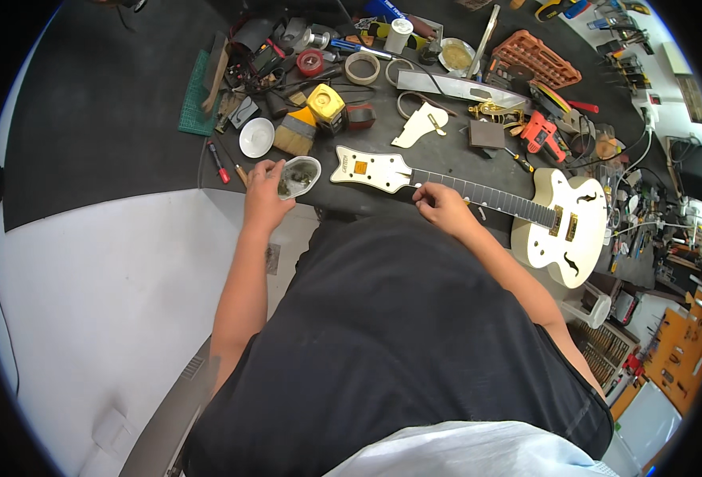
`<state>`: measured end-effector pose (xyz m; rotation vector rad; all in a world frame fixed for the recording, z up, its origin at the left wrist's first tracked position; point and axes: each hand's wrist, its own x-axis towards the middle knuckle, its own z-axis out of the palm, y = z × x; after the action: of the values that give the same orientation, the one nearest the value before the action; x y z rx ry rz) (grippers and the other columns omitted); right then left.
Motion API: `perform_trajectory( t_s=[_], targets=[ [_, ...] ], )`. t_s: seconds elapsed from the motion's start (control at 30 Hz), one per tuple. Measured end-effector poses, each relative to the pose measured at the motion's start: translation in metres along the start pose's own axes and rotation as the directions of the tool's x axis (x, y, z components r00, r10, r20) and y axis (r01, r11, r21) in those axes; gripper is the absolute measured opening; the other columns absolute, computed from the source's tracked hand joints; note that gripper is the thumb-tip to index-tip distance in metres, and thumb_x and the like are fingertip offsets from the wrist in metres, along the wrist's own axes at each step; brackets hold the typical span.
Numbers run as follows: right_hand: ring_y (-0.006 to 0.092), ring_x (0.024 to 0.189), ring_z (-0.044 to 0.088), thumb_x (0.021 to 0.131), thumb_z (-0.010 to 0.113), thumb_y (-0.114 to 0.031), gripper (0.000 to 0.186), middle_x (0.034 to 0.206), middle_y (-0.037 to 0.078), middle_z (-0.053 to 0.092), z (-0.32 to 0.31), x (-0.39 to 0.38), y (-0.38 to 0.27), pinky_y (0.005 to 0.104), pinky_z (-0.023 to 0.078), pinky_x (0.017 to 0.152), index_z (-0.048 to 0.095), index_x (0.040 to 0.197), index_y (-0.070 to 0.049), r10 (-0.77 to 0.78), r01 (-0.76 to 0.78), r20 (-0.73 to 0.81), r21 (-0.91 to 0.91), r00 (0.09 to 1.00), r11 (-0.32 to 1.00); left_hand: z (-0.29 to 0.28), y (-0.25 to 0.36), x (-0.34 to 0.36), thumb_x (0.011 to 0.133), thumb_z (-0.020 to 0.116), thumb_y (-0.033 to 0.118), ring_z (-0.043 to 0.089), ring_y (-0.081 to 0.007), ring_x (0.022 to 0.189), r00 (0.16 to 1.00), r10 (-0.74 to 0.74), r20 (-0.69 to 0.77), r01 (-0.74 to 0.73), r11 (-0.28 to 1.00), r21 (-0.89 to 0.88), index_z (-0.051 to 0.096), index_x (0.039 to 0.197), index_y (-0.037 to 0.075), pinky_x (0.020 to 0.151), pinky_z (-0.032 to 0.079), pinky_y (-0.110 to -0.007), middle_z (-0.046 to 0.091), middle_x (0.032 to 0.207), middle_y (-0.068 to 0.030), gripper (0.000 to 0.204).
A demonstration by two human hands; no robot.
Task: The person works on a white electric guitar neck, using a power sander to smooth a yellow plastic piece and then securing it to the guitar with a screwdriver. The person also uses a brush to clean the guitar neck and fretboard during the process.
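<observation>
My left hand (265, 197) grips the side of a small pale bowl (317, 170) at the table's front edge. Dark greenish-grey stuff lies inside the bowl. To its right, a cream hollow-body electric guitar (543, 242) lies face up, headstock (375, 168) pointing left. My right hand (444, 210) is by the near side of the fretboard (494, 195), close to the headstock end. Its fingers are curled together, and whatever they may hold is hidden. The guitar shows no strings. A cream pickguard (421, 127) lies beyond the neck.
Behind the bowl are a white dish (256, 137), a wide paintbrush (293, 133) and a yellow block-shaped thing (325, 104). Tape rolls (362, 68), a long metal straightedge (454, 86), a red power tool (543, 137) and an orange bit case (535, 60) crowd the back. A green cutting mat (197, 99) lies left.
</observation>
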<state>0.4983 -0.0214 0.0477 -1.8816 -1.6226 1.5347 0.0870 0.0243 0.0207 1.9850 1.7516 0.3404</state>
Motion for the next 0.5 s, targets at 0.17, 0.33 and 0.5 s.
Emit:
perform_trajectory(
  t_s=[0.17, 0.33, 0.5],
  targets=[
    [0.0306, 0.094, 0.072, 0.089, 0.069, -0.010, 0.021, 0.100, 0.016, 0.073, 0.027, 0.001, 0.019, 0.0425, 0.057, 0.086, 0.072, 0.107, -0.001, -0.057, 0.059, 0.053, -0.031, 0.997, 0.998, 0.006, -0.013, 0.002, 0.068, 0.087, 0.003, 0.053, -0.0372, 0.138, 0.995, 0.100, 0.003, -0.100, 0.994, 0.047, 0.062, 0.152, 0.008, 0.116, 0.049, -0.046, 0.056, 0.149, -0.0129, 0.088],
    [0.0313, 0.092, 0.072, 0.089, 0.070, -0.011, 0.020, 0.100, 0.016, 0.073, 0.064, 0.014, 0.046, 0.0419, 0.057, 0.084, 0.072, 0.107, -0.001, -0.152, 0.157, 0.173, -0.015, 0.973, 0.988, -0.003, 0.000, -0.008, 0.069, 0.089, 0.005, 0.045, -0.0410, 0.147, 0.991, 0.058, -0.118, -0.060, 0.998, -0.019, 0.053, 0.160, 0.011, 0.120, 0.045, -0.049, 0.049, 0.160, -0.0147, 0.097],
    [0.0142, 0.076, 0.061, 0.090, 0.073, 0.000, 0.013, 0.087, 0.007, 0.065, 0.097, 0.045, 0.068, 0.0314, 0.051, 0.070, 0.071, 0.103, -0.001, -0.275, 0.218, 0.306, 0.205, 0.912, 0.954, 0.067, -0.052, -0.059, 0.083, 0.066, -0.007, 0.050, -0.0178, 0.109, 0.762, -0.443, -0.472, -0.134, 0.605, -0.785, 0.058, 0.123, 0.004, 0.098, 0.046, -0.035, 0.052, 0.118, -0.0081, 0.042]
  ],
)
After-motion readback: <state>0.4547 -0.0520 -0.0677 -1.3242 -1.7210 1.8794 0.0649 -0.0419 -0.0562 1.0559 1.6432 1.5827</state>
